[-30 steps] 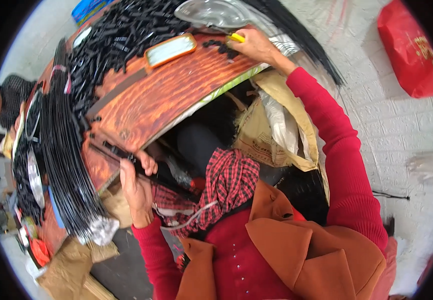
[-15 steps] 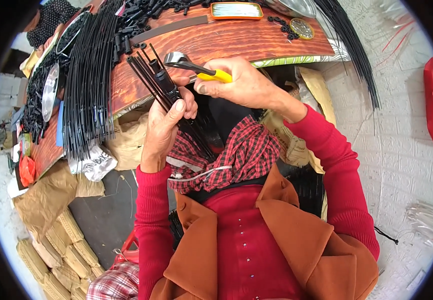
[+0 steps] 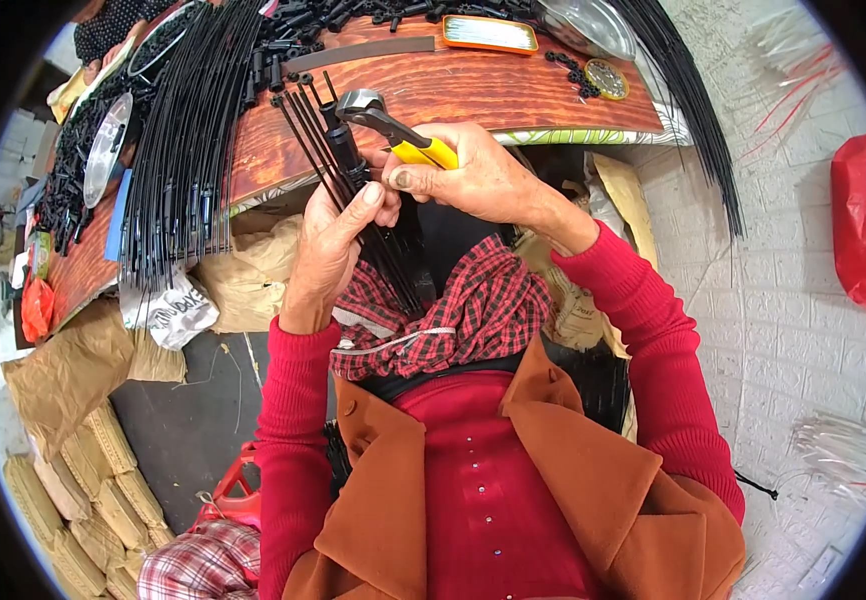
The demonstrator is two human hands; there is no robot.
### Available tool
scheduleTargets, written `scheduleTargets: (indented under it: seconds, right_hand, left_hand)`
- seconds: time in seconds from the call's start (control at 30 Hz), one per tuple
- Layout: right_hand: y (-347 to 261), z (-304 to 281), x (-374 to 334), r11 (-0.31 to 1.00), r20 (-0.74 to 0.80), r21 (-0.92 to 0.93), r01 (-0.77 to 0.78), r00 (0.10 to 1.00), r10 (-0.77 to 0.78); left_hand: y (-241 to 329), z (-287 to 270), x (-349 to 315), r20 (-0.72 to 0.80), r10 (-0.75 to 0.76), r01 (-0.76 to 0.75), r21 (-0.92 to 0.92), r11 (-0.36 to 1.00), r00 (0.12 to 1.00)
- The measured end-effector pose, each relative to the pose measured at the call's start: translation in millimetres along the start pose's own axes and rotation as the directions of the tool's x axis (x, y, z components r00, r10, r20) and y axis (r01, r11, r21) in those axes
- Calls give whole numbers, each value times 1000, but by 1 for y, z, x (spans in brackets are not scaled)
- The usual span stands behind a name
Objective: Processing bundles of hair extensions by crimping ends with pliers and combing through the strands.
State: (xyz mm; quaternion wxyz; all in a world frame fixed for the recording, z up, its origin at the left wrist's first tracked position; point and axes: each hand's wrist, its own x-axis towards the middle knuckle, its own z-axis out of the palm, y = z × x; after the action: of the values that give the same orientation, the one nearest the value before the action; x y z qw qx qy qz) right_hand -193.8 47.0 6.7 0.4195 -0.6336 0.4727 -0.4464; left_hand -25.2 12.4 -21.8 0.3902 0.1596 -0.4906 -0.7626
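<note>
Head view: the left hand [image 3: 331,232] is closed round a bunch of thin black rods [image 3: 391,265], which lean away to the far left above the lap, their tips reaching over the near edge of the table [image 3: 503,100]. A thicker black fitting [image 3: 343,147] stands among those tips. The right hand [image 3: 488,175] grips yellow-handled pliers [image 3: 398,130], their metal head just beside the fitting, while its thumb and forefinger come right up to the left fingers (whether they also pinch some tiny piece, I cannot tell).

The work looks partway through. One fitting appears to be in place among the held rods, though whether it is fastened does not show. Much seems left: a large sheaf of black rods [image 3: 188,130] lies on the left of the table, loose black pieces [image 3: 353,12] are strewn along the far side, and an orange tray [image 3: 490,33] and small black rings [image 3: 575,75] sit farther right.

A second ago the right hand was at the rings on the far right; now it is back at the rods. Compared with half a second ago, its fingers have closed in on the left ones.
</note>
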Motion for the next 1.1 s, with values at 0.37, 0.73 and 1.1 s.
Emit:
scheduleTargets:
  seconds: [0.37, 0.73, 1.1]
  right_hand:
    - [6, 5, -3, 794, -62, -493, 357, 895, -441]
    - [12, 18, -11, 651, -92, -665, 365, 826, -556]
    - [19, 20, -11, 870, -226, -421, 257, 899, -375]
  left_hand:
    - [-2, -7, 5, -90, -12, 12, -6, 1000, 996]
    - [-3, -19, 2, -172, -103, 106, 6, 994, 980]
    - [3, -8, 3, -198, -33, 48, 69, 996, 980]
